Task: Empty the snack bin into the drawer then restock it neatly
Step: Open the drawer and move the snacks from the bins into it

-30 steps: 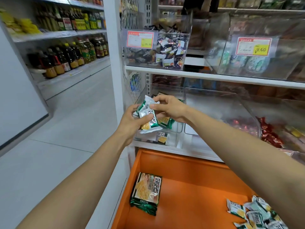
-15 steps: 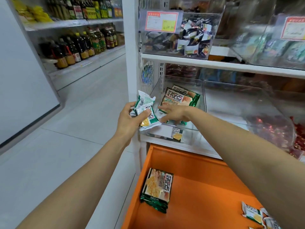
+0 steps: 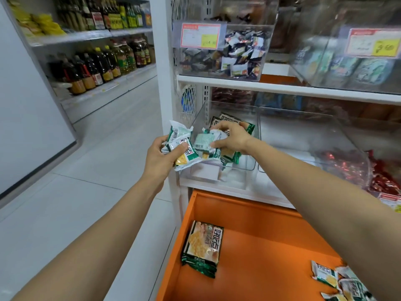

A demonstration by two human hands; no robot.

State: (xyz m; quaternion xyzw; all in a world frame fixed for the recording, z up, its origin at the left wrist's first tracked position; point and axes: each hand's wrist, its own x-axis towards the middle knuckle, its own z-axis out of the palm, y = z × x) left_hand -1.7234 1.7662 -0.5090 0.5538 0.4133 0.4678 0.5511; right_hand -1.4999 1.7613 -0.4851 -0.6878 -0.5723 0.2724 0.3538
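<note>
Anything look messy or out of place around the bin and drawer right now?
The small green-and-white snack packets lie jumbled on the orange drawer's right side, unlike the squared stack of large green packs at its left. Nothing looks torn.

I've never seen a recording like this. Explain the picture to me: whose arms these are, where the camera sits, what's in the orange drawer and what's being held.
There is no machine here. A person wears a wide-angle camera on the head, so you look forward and down along their own two bare arms in a shop aisle. The left hand grips small snack packets just left of the clear bin, which sits on the lower shelf. The right hand reaches into that bin and grips further packets. Larger packs lie at the back of the bin. Below, the open orange drawer holds a stack of big packs at its left and loose small packets at its right, partly hidden behind the right arm.
</note>
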